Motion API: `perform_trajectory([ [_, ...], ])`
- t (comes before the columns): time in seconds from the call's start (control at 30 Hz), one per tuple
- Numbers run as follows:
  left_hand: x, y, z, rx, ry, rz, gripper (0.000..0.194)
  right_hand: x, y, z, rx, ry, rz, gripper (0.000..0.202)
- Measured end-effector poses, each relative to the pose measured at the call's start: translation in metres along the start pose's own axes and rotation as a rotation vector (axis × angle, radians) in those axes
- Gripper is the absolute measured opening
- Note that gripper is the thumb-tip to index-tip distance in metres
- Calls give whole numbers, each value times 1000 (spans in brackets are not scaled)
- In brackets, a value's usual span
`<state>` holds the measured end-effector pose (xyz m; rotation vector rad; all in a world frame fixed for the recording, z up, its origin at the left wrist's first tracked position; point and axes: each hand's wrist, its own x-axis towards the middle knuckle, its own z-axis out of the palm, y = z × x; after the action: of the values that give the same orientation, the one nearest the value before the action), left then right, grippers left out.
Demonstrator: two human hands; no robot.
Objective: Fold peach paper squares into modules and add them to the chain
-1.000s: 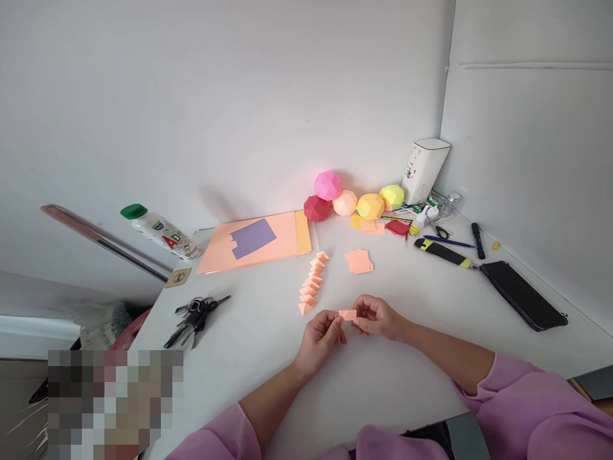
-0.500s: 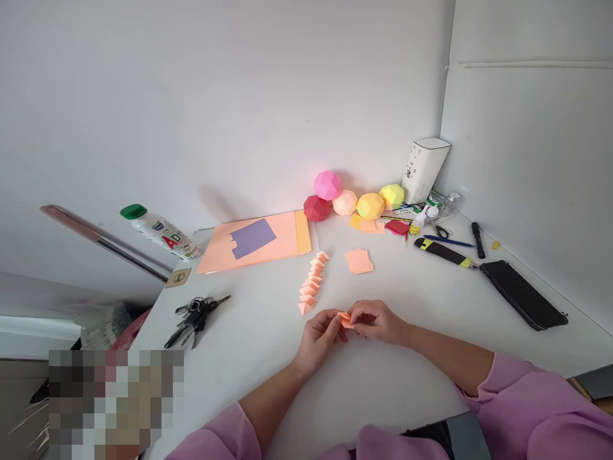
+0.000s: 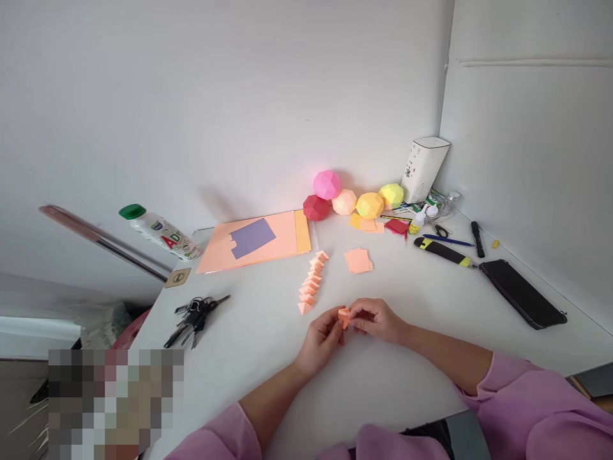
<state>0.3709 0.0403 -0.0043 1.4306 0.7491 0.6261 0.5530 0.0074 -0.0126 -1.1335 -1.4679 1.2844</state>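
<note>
A small folded peach paper piece (image 3: 343, 315) is pinched between the fingertips of my left hand (image 3: 320, 338) and my right hand (image 3: 378, 317), just above the white table (image 3: 268, 338). Both hands grip it from opposite sides. Behind the hands runs a row of several folded peach paper units (image 3: 311, 283). To its right lies a small stack of peach paper squares (image 3: 358, 260).
Several paper polyhedron balls (image 3: 354, 199) line the back wall. Peach sheets with a purple piece (image 3: 253, 239) lie at the back left, keys (image 3: 194, 317) at the left, a bottle (image 3: 160, 230) beyond. A black phone (image 3: 522, 294), cutter (image 3: 443, 252), pens and glue sit at the right.
The paper piece, flat and wide a second ago, has been folded narrower. My hands have drawn closer together around it.
</note>
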Motion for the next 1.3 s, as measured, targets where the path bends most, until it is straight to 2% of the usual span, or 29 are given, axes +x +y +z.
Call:
perform_trajectory([
  [0.13, -2, 1, 0, 54, -52, 30, 35, 0, -6, 1, 50, 16, 95, 24],
  [0.37, -2, -7, 0, 46, -33, 27, 37, 1, -12, 0, 126, 10, 159, 28],
  [0.5, -2, -8, -1, 23, 13, 39, 39, 2, -12, 0, 39, -8, 130, 25],
  [0.7, -2, -13, 1, 111, -19, 129, 39, 3, -13, 4, -163, -26, 98, 6],
  [0.87, -3, -14, 2, 217, -13, 182, 33, 4, -12, 7, -211, -10, 51, 10],
  [1.3, -3, -5, 1, 183, -28, 88, 31, 4, -8, 6, -245, 14, -30, 9],
])
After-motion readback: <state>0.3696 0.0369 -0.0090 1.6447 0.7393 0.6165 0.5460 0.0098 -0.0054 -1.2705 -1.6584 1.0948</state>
